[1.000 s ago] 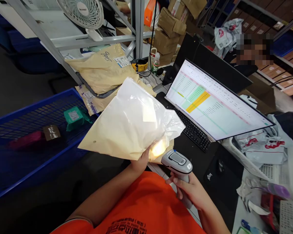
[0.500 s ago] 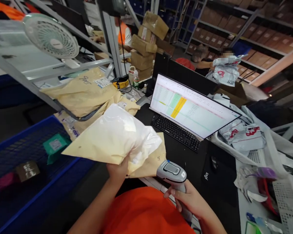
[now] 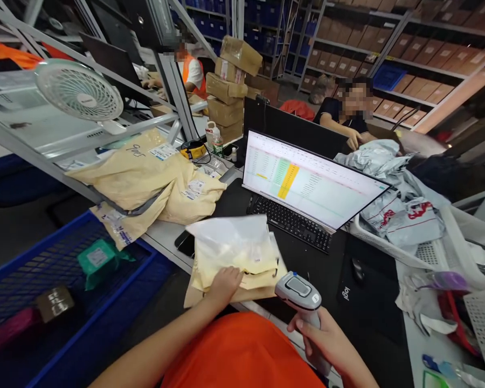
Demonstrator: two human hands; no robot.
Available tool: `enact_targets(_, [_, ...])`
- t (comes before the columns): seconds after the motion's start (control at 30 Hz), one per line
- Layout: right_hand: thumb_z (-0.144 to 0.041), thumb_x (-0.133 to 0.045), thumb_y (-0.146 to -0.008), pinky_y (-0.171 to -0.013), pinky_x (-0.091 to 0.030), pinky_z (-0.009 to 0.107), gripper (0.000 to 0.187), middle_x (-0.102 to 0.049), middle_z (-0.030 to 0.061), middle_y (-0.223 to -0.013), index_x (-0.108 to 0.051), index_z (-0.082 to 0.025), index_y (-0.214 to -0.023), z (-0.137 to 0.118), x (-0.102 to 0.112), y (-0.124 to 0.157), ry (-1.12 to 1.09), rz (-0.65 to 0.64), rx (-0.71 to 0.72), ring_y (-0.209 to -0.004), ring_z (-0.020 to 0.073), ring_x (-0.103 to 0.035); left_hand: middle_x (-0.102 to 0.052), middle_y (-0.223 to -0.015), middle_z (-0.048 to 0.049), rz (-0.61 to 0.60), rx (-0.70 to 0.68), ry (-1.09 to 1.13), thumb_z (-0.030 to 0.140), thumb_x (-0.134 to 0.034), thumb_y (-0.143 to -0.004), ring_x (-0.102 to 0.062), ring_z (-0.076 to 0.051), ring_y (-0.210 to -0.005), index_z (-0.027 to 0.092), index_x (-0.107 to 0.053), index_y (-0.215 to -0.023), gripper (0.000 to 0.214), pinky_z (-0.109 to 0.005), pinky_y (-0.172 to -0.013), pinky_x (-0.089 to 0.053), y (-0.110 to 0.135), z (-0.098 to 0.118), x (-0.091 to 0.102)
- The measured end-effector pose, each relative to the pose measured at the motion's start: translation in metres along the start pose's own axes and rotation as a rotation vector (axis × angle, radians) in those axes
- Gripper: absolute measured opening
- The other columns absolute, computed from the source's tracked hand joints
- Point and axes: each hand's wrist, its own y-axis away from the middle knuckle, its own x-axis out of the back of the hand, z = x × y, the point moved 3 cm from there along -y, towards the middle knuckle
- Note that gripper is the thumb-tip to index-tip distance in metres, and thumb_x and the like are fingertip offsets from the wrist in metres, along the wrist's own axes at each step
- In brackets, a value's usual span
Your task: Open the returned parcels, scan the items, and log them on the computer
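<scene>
Well, the parcel (image 3: 236, 252) lies at the near edge of the desk (image 3: 331, 261), in front of the keyboard (image 3: 289, 222) and on top of another cream bag. The left hand (image 3: 225, 284) rests palm-down on its near side with the fingers bent onto the film; whether they pinch it or only press, I cannot tell from here. The right hand (image 3: 325, 338) is wrapped tight round the handle of the scanner (image 3: 298, 291), held just right of the parcel and clear of it. To my eye the work is reading a label, and the glossy film over the bag is crumpled. So I'd flatten it with that left hand, get the small label face up, and bring the scanner's nose round onto it at a slight slant, to dodge the glare. A glance at the monitor (image 3: 307, 180) would confirm the read. The pile of bags (image 3: 145, 178) and the blue crate (image 3: 64, 280) sit well off to the left.
</scene>
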Motion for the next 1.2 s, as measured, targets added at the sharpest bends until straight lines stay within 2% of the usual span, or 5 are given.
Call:
enact_targets(0.27, [-0.051,-0.065,-0.08,-0.049,-0.045,0.027,0.045,-0.071,0.0024,-0.081,-0.059,-0.016,-0.107,0.016,0.009,-0.026,0.153,0.136,-0.11,-0.048,0.0117,-0.057,-0.062,-0.142,-0.0172,-0.145,-0.081,0.262,0.003,-0.049,-0.092,-0.06,-0.024,-0.131,0.016,-0.066,-0.125,0.04,-0.038,-0.107,-0.045,0.039,-0.001,-0.069])
enact_targets(0.43, [-0.053,-0.066,-0.074,-0.048,-0.047,0.028,0.048,-0.066,-0.0024,-0.069,-0.054,-0.018,-0.104,0.025,0.001,-0.043,0.06,0.131,-0.229,-0.045,0.0138,-0.057,-0.053,-0.152,-0.0139,-0.015,-0.256,0.041,0.007,-0.039,-0.1,-0.048,-0.024,-0.143,0.013,-0.053,-0.144,0.046,-0.041,-0.117,-0.038,0.066,-0.008,-0.077])
enact_targets(0.9, [-0.048,-0.06,-0.076,-0.042,-0.045,0.026,0.035,-0.062,-0.0053,-0.059,-0.048,-0.021,-0.095,0.021,-0.021,-0.072,0.033,0.125,-0.159,-0.041,0.0135,-0.055,-0.055,-0.15,-0.0138,0.157,-0.29,-0.142,0.008,-0.041,-0.099,-0.049,-0.022,-0.143,0.014,-0.051,-0.145,0.048,-0.038,-0.117,-0.039,0.072,-0.01,-0.089])
enact_targets(1.03, [-0.053,-0.063,-0.072,-0.044,-0.047,0.028,0.047,-0.064,-0.0049,-0.065,-0.046,-0.022,-0.103,0.036,0.007,-0.06,-0.014,0.245,-0.109,-0.043,0.0156,-0.059,-0.059,-0.147,-0.0119,0.213,-0.31,-0.199,0.008,-0.041,-0.098,-0.052,-0.021,-0.14,0.016,-0.055,-0.142,0.046,-0.037,-0.116,-0.041,0.071,-0.012,-0.087])
enact_targets(1.2, [-0.05,-0.059,-0.073,-0.053,-0.056,0.034,0.04,-0.065,-0.0011,-0.067,-0.05,-0.023,-0.1,0.097,0.1,-0.034,0.156,0.651,-0.23,-0.053,0.0201,-0.066,-0.062,-0.143,-0.0164,0.27,-0.208,-0.24,0.012,-0.051,-0.096,-0.057,-0.03,-0.135,0.019,-0.068,-0.121,0.031,-0.05,-0.112,-0.045,0.063,-0.015,-0.08])
